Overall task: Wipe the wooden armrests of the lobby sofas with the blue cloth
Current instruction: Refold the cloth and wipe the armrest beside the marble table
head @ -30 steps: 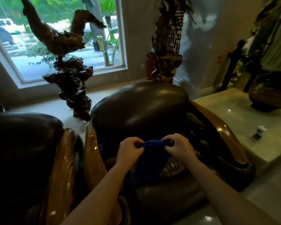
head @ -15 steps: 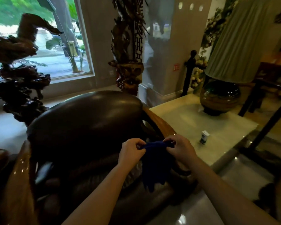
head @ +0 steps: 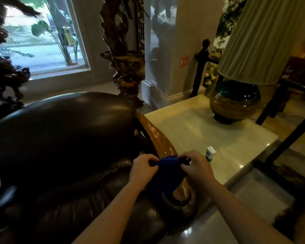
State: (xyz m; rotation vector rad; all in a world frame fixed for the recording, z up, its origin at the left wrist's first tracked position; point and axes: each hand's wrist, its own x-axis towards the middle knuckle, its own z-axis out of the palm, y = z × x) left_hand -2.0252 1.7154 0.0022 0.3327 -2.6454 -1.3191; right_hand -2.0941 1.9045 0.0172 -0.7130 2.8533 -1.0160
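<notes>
We see one blue cloth (head: 167,175), dark and bunched, hanging in soft folds over the front end of the sofa's glossy wooden armrest (head: 158,138). Our left hand (head: 143,169) and right hand (head: 195,165) both pinch its top edge, fingers curled tight on the fabric, one at each upper corner. One dark leather sofa (head: 63,131) fills the left. Beside the armrest stands one pale side table (head: 201,129), with one small carton (head: 210,153) near its front edge and one round lamp (head: 235,101) at its far edge.

Hands I see: two, left hand (head: 143,169) and right hand (head: 195,167)
Blue cloth (head: 167,175): one
Wooden armrest (head: 157,138): one
Lamp (head: 235,101): one
Small box (head: 210,154): one
</notes>
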